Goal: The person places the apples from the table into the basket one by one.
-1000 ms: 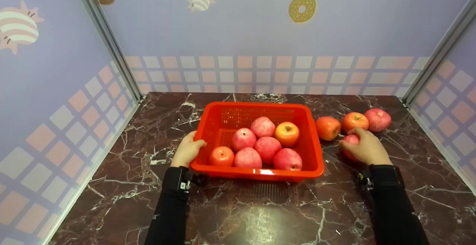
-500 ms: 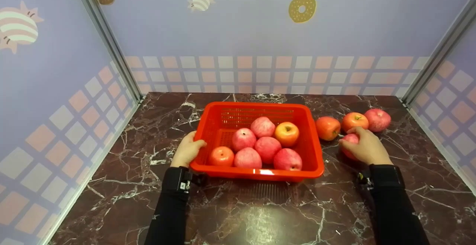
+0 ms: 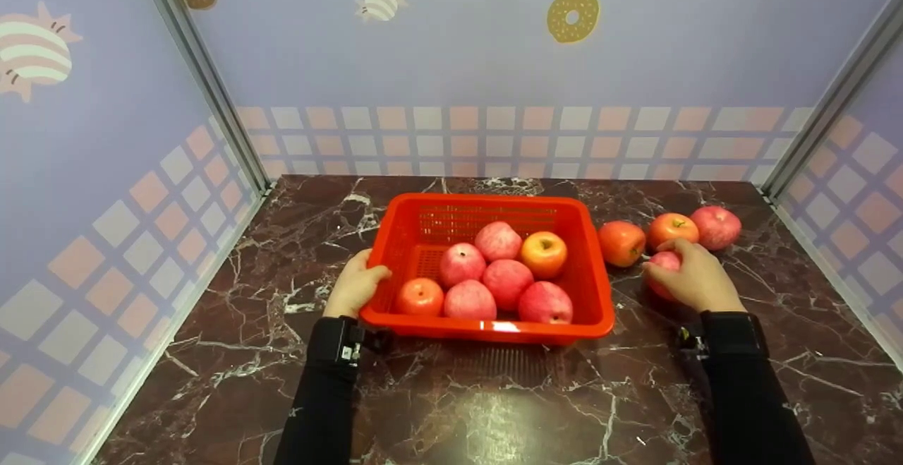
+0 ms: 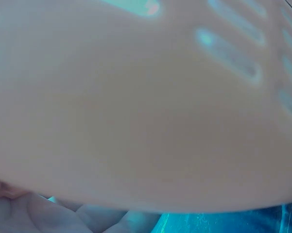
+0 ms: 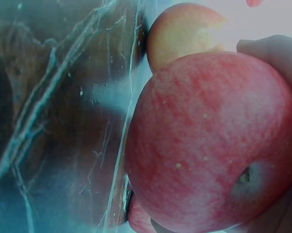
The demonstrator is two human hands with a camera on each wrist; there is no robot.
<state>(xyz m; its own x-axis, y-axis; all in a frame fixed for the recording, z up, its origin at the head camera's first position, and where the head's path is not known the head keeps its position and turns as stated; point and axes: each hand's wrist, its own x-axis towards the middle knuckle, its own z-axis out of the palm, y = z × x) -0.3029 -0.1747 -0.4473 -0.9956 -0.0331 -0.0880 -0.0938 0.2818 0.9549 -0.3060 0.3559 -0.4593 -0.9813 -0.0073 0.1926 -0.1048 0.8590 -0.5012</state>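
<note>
Views: head cam shows the whole marble table (image 3: pixel 494 408); my right wrist cam shows only the pink apple (image 5: pixel 209 145) close up, dimple end visible, with an orange apple (image 5: pixel 182 34) behind it.
Right hand (image 3: pixel 695 278): my fingers are curled over the pink apple (image 3: pixel 663 264), which sits on the table right of the basket, just beside three loose apples (image 3: pixel 670 230).
Left hand (image 3: pixel 355 285): clamped on the left rim of the red basket (image 3: pixel 395 239), thumb over the edge.
Hidden: left wrist cam is a pale blur of basket wall (image 4: pixel 146 107), fingers barely readable at bottom.
Basket: holds seven apples (image 3: pixel 494 271).
</note>
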